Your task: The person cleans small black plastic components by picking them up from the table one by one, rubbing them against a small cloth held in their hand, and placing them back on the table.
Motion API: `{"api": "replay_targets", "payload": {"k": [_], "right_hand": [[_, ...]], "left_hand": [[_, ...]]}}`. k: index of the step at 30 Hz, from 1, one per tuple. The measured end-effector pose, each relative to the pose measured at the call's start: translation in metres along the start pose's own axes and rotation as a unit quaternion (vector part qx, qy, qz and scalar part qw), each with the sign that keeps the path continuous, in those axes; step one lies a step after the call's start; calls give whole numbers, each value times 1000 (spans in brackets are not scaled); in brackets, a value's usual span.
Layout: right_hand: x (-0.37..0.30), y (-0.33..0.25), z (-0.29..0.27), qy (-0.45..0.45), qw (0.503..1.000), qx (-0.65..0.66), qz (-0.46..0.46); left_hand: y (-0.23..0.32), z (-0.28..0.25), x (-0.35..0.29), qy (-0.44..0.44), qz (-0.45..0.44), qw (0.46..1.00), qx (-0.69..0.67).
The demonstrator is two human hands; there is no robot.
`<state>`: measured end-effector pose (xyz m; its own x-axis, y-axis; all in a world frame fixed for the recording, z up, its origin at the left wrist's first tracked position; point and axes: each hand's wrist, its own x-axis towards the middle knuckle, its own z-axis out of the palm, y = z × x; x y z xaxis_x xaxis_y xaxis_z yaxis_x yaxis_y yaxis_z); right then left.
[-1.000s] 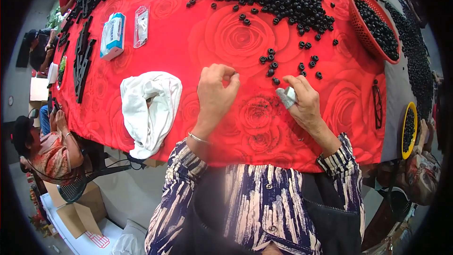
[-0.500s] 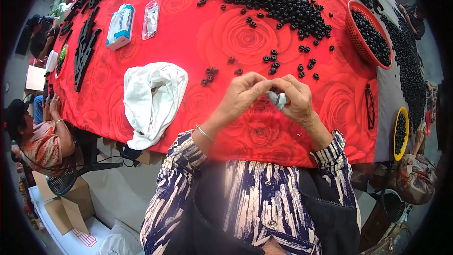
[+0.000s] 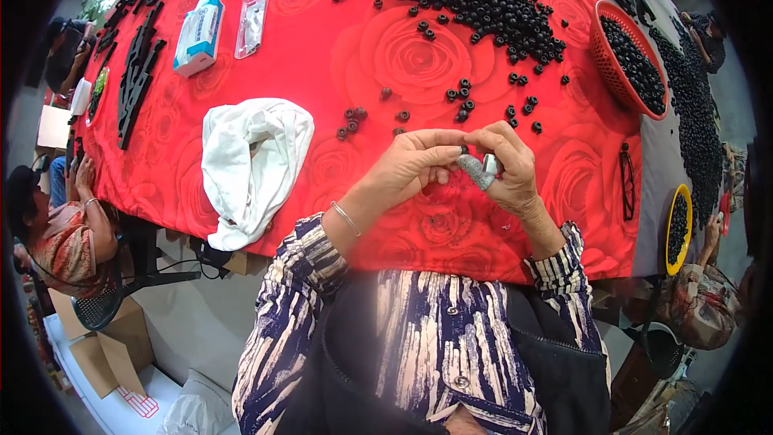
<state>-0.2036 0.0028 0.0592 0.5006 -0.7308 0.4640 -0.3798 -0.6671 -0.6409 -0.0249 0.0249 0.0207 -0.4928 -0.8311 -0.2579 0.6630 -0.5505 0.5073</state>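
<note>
My left hand (image 3: 409,164) and my right hand (image 3: 510,167) meet at the fingertips over the red cloth. A small black piece (image 3: 465,150) shows where the fingertips come together; it resembles the loose ring-shaped black parts (image 3: 461,95) just beyond. Fingers of my right hand curl around a speckled grey item (image 3: 476,170) with a pale, shiny end (image 3: 490,163); its kind cannot be made out. The left thumb and forefinger are pinched, the other fingers bent. A white cloth (image 3: 254,165) lies crumpled left of my hands.
Beyond, a large heap of black parts (image 3: 459,0) spreads out. A red basket (image 3: 598,44) and a yellow-rimmed tray (image 3: 671,254) hold more at right, near black-framed glasses (image 3: 627,181). A tissue pack (image 3: 199,36) and clear plastic case (image 3: 251,24) lie far left. Another person (image 3: 68,234) sits left.
My fingers have shifted and the left hand has lowered slightly, its fingers spreading more. More of the grey item now shows by the right hand. The view has shifted slightly.
</note>
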Motion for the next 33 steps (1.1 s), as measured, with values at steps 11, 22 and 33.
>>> {"api": "replay_targets", "payload": {"k": [11,22,33], "right_hand": [[-1,-1,-12,-62,997,22,-42],[-8,-6,-5,29,994,-33,-95],[-2,-8,-30,-111,961,179,181]], "left_hand": [[6,0,-2,-46,-50,996,53],[-3,5,-5,-35,-57,997,-44],[-5,8,-8,-60,-22,996,-68]]}}
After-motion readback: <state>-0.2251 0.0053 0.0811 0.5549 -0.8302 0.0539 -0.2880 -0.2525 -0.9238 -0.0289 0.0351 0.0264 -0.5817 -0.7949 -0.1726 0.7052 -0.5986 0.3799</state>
